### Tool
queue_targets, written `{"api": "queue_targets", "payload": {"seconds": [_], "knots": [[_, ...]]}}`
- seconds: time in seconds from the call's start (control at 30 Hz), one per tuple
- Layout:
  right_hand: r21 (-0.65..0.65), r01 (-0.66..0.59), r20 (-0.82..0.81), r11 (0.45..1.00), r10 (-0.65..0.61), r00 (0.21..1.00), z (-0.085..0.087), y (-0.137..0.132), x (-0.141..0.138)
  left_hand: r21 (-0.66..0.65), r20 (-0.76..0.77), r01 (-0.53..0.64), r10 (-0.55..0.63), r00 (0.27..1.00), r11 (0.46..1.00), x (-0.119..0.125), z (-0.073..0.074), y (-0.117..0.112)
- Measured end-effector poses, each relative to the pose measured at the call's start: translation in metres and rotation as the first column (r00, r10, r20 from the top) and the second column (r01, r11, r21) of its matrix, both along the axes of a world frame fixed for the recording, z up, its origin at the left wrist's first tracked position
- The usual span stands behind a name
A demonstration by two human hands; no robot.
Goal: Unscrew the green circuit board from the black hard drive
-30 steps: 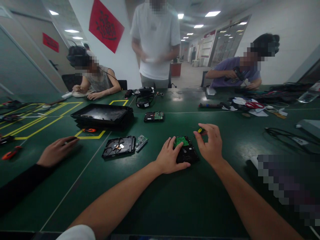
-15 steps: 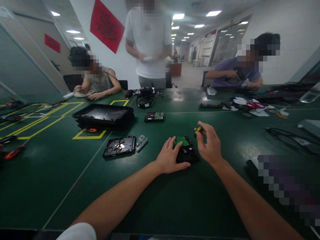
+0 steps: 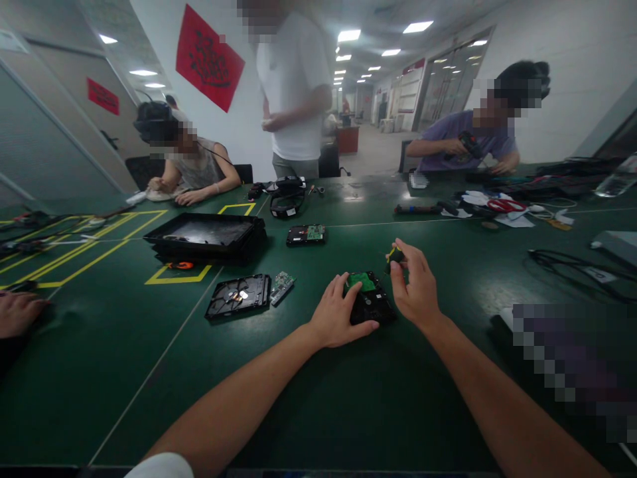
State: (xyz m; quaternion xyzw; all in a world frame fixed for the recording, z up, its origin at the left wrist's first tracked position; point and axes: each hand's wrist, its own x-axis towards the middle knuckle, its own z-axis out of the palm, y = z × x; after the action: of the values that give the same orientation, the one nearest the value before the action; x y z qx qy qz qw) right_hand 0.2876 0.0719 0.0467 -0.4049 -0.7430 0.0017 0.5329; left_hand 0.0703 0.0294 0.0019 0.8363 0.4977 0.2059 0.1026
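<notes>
A black hard drive (image 3: pixel 372 307) with a green circuit board (image 3: pixel 361 281) on top lies on the green table (image 3: pixel 308 398) in front of me. My left hand (image 3: pixel 338 315) rests on the drive's left side, fingers wrapped over its edge, holding it down. My right hand (image 3: pixel 417 287) is just right of the drive, fingers pinched on a small yellow-and-black screwdriver (image 3: pixel 395 256) held upright above the drive's far right corner.
An opened drive case (image 3: pixel 237 296) and a loose circuit board (image 3: pixel 281 287) lie to the left. Behind are a stack of black trays (image 3: pixel 206 234) and another drive (image 3: pixel 306 233). A co-worker's hand (image 3: pixel 17 312) rests at far left. Three people are at the far side. Cables (image 3: pixel 572 269) lie right.
My right hand drew in toward the drive and raised the screwdriver upright. The co-worker's hand at left pulled back toward the table's left edge. The standing person shifted left.
</notes>
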Motion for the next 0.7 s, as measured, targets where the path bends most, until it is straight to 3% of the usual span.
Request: {"api": "queue_targets", "payload": {"seconds": [0.17,0.27,0.4,0.53,0.6,0.7], "knots": [[-0.014,-0.017,-0.009,1.0,0.017,1.0,-0.002,0.001,0.0,0.057,0.012,-0.079,0.078,0.997,0.995,-0.003,-0.001,-0.001],[-0.012,-0.021,-0.011,1.0,0.02,1.0,-0.002,0.001,0.0,0.135,-0.036,-0.181,0.188,0.982,0.974,-0.017,0.001,0.002],[-0.015,-0.03,-0.014,0.999,0.03,0.999,-0.002,0.001,0.0,0.226,-0.114,-0.366,0.397,0.911,0.903,-0.056,0.014,0.004],[0.0,-0.024,-0.007,1.0,0.024,1.0,-0.003,0.002,0.001,0.232,-0.27,-0.564,0.61,0.745,0.792,-0.108,0.025,-0.002],[0.004,-0.017,-0.003,1.0,0.017,1.0,-0.004,0.002,0.001,0.201,-0.334,-0.641,0.667,0.666,0.741,-0.129,0.022,-0.008],[0.004,-0.013,-0.005,1.0,0.013,1.0,-0.004,0.003,0.001,0.07,-0.392,-0.672,0.64,0.661,0.737,-0.147,0.013,-0.014]]}}
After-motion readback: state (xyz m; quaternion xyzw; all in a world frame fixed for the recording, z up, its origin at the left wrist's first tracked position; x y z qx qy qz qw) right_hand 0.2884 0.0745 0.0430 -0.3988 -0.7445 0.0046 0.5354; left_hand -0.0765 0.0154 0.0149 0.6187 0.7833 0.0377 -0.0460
